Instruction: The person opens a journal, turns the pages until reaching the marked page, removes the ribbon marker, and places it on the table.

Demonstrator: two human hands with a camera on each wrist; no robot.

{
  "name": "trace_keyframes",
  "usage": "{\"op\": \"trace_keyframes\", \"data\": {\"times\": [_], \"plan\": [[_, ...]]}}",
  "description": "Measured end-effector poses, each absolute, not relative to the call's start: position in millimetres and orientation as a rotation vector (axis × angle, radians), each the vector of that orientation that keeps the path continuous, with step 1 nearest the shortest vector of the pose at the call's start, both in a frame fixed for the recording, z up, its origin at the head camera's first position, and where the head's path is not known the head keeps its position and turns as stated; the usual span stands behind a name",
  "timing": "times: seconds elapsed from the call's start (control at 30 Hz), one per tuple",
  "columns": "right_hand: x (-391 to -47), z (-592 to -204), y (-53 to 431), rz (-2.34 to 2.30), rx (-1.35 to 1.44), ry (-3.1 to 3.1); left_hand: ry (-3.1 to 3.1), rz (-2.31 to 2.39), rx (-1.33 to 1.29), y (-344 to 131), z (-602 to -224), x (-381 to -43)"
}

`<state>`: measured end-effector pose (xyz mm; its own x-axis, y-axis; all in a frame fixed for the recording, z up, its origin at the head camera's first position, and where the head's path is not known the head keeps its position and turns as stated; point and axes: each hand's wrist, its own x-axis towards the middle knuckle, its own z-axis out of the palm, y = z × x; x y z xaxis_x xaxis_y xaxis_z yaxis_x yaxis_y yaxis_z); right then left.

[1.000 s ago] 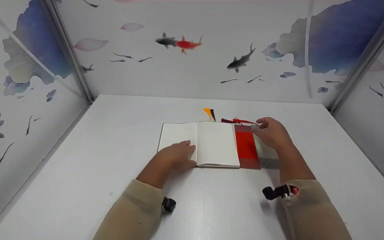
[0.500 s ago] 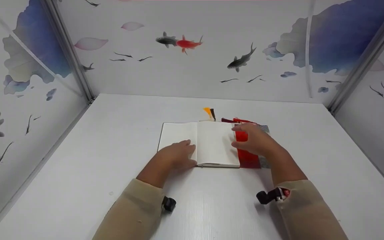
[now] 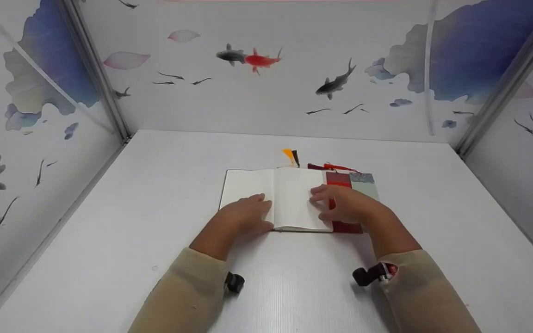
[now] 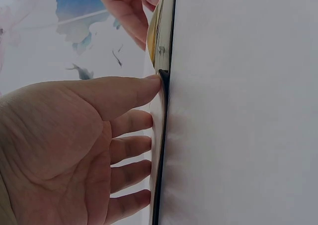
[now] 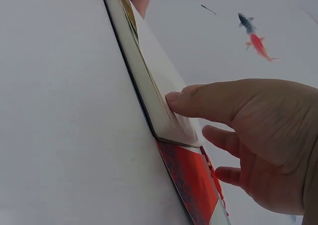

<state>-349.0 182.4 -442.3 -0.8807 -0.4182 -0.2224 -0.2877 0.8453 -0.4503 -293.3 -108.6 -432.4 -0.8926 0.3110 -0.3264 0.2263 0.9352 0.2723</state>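
Note:
An open notebook point(image 3: 296, 196) with blank cream pages lies flat on the white table. My left hand point(image 3: 244, 215) rests on its left page, fingers extended, with the thumb near the bottom edge. Over the right page's outer edge lies my right hand point(image 3: 350, 204), fingertips on the paper and fingers loosely bent. A red bookmark point(image 3: 338, 177) and a pale green bookmark point(image 3: 368, 186) with grey glittery ends are side by side right of the notebook, partly covered by that hand. In the right wrist view, the right thumb point(image 5: 186, 105) touches the page near its lower edge.
A yellow tassel point(image 3: 287, 154) and a dark tassel point(image 3: 295, 158) stick out past the notebook's top edge. Maroon point(image 3: 313, 166) and red point(image 3: 339, 167) tassels lie above the bookmarks. Walls printed with fish enclose the table point(image 3: 178, 157) at the back and sides.
My right hand has let go of the pale green bookmark's top and come down and left onto the right page. That bookmark sits slightly further left. The left hand has stayed put.

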Motion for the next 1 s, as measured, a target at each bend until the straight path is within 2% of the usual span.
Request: {"op": "trace_keyframes", "data": {"times": [0.4,1.0], "plan": [[-347.4,-441.9,179.3,-0.556,-0.456,2.668,2.716,0.329,0.399,-108.8,-433.1,-293.8],[-344.0,-430.6,183.5,-0.497,-0.488,2.614,2.71,0.325,0.398,-108.9,-433.1,-294.3]]}}
